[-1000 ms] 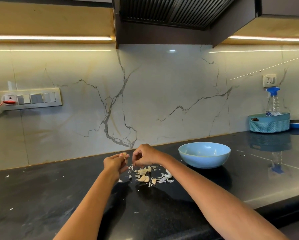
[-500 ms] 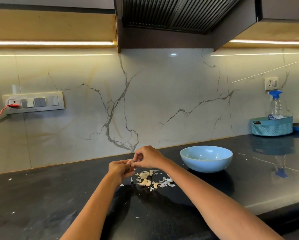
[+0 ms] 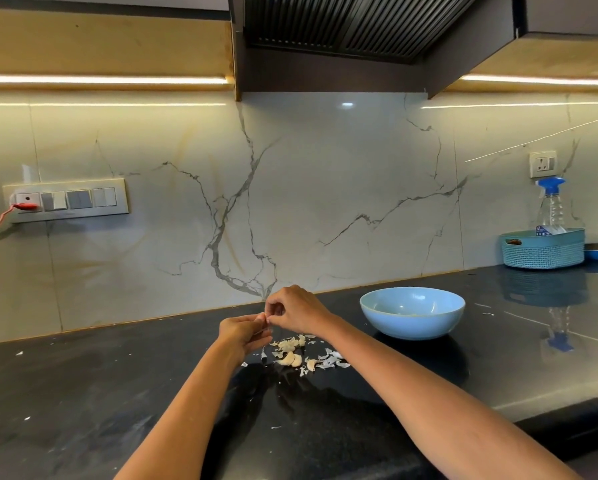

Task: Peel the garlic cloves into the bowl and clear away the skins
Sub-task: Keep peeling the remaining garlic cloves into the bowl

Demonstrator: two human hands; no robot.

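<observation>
garlic clove [image 3: 262, 317]: pinched between fingertips of both hands, held above the black counter [image 3: 83, 393]; only a pale sliver shows, skin state cannot be told. left hand [image 3: 243, 332] curled around it from below, right hand [image 3: 292, 308] curled, fingertips meeting the left's at the clove. loose cloves and skins [image 3: 299, 356] lie in a small heap on the counter just beneath the hands. blue bowl [image 3: 412, 311] stands to the right of the heap, near; contents faint, pale bits at bottom. teal basket [image 3: 543, 249] with spray bottle [image 3: 552, 206] far right.
</observation>
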